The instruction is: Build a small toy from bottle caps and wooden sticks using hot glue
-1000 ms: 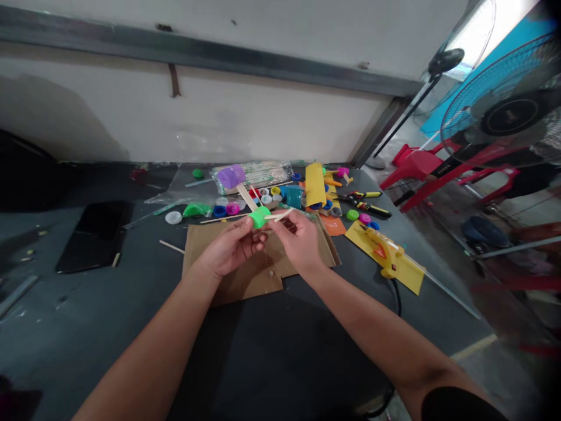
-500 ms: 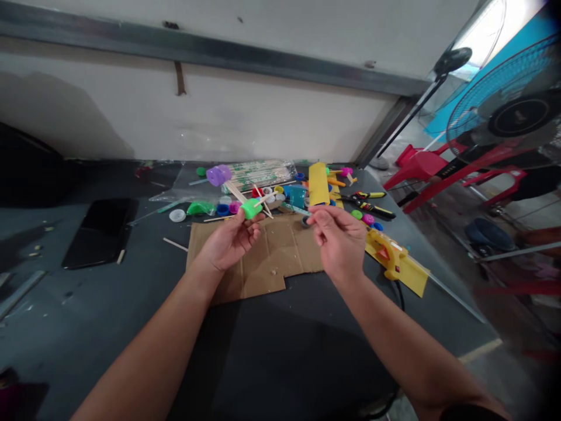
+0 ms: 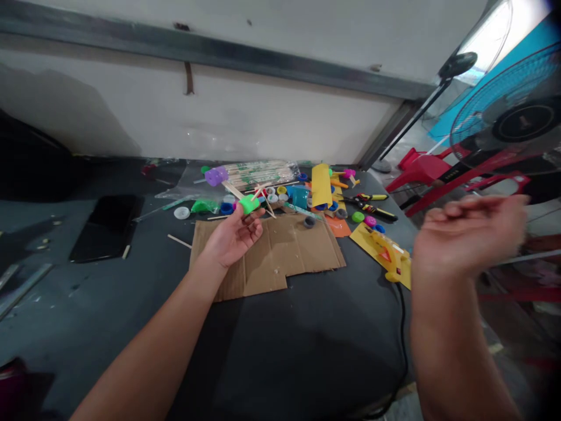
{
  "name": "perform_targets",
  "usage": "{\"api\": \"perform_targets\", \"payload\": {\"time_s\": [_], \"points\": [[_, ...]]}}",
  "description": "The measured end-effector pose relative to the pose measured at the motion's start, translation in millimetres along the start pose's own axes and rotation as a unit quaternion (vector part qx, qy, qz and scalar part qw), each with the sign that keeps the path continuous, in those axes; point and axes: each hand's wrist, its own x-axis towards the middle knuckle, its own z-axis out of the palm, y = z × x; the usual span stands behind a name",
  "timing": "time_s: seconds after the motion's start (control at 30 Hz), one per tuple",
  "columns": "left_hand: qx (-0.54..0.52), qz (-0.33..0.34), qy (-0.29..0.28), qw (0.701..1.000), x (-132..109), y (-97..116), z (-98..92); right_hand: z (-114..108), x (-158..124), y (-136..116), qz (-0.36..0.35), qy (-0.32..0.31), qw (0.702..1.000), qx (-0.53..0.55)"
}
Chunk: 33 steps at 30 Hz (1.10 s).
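Phone (image 3: 107,228) lies far left on the table (image 3: 307,351). Left hand (image 3: 232,237) pinches the model (image 3: 249,204), caps on thin sticks, above the far edge of the cardboard (image 3: 280,257). It is judged light and fragile at its joints, and best gripped at the green cap rather than the sticks. Behind it, a clear bag (image 3: 263,172) holds wooden sticks. Glue gun (image 3: 388,254) lies to the right. Right hand (image 3: 468,234) is raised and blurred, fingers curled; whether it holds anything cannot be told.

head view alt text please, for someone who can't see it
A left hand pinches a green cap with wooden sticks stuck to it, one tipped by a purple cap, above a cardboard sheet on a dark table. The right hand is raised at the right, blurred.
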Motion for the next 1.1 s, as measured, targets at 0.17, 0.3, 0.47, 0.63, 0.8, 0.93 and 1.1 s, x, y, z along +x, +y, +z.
{"api": "perform_targets", "payload": {"time_s": [0.17, 0.3, 0.47, 0.63, 0.8, 0.93, 1.1], "points": [[0.040, -0.037, -0.060, 0.997, -3.6, -6.5, 4.6, 56.9, -16.2, 20.3, 0.013, -0.064, 0.995, -0.072], [0.053, -0.043, -0.076, 0.995, -6.1, -16.0, 11.2, 95.6, -21.5, 40.7, 0.029, -0.097, 0.989, -0.111], [0.052, -0.046, -0.077, 0.995, -3.3, -27.2, 11.1, 116.3, -19.3, 56.1, 0.008, -0.089, 0.987, -0.133], [0.060, -0.036, -0.091, 0.993, -1.0, -27.6, 6.2, 117.3, -18.3, 56.3, 0.019, -0.091, 0.992, -0.081], [0.347, -0.133, -0.159, 0.915, -21.3, 14.8, 14.4, 101.2, -8.2, 58.7, 0.073, -0.105, 0.988, -0.087], [0.574, -0.117, -0.170, 0.792, -44.2, 62.5, 20.6, 89.7, -13.2, 70.6, 0.079, -0.176, 0.974, -0.118], [0.666, -0.045, -0.117, 0.735, -48.8, 82.4, 16.7, 93.3, -35.1, 80.2, 0.049, -0.256, 0.945, -0.199]]}}
